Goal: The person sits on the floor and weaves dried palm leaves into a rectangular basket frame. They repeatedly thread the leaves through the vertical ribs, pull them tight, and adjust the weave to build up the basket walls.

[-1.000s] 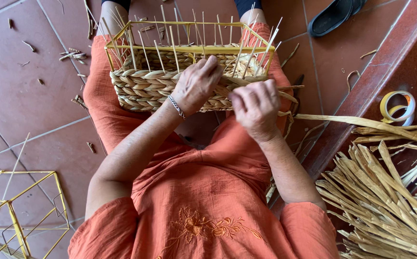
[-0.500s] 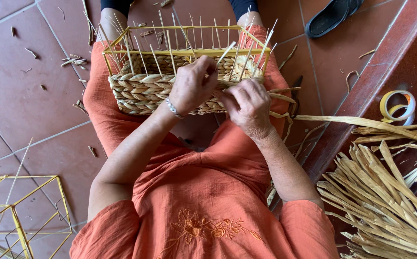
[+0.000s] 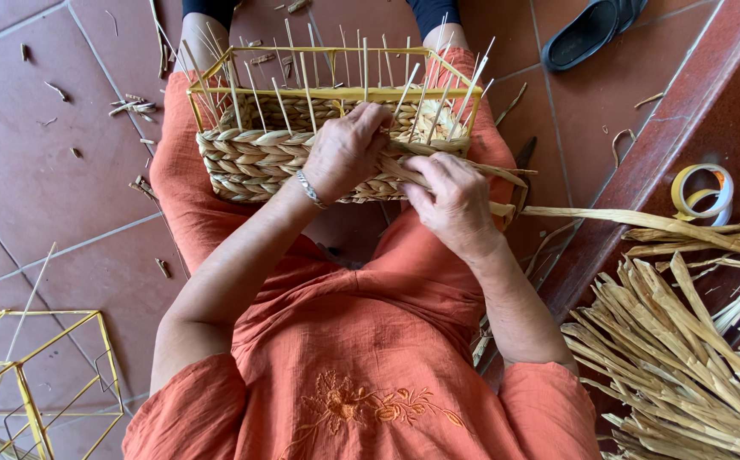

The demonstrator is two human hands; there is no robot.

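Observation:
A half-woven basket [image 3: 250, 158] rests on my lap: a yellow wire frame with upright spokes, and braided straw rows around its lower part. My left hand [image 3: 346, 149] lies on the near wall of the basket, fingers curled over the top woven row between the spokes. My right hand [image 3: 451, 200] is just to its right, pinching a flat straw strand [image 3: 506, 176] that runs along the near wall and out past the basket's right corner. The two hands almost touch.
A heap of dried straw strips [image 3: 685, 358] lies at the right on a red step. A roll of tape [image 3: 704, 192] sits above it. An empty yellow wire frame [image 3: 37, 383] stands at the lower left. A black sandal [image 3: 587, 32] lies at the top right. Straw scraps dot the tiles.
My hands have come closer together on the near wall. The right hand has moved in toward the basket and taken up the strand; the left hand has shifted slightly right onto the top row.

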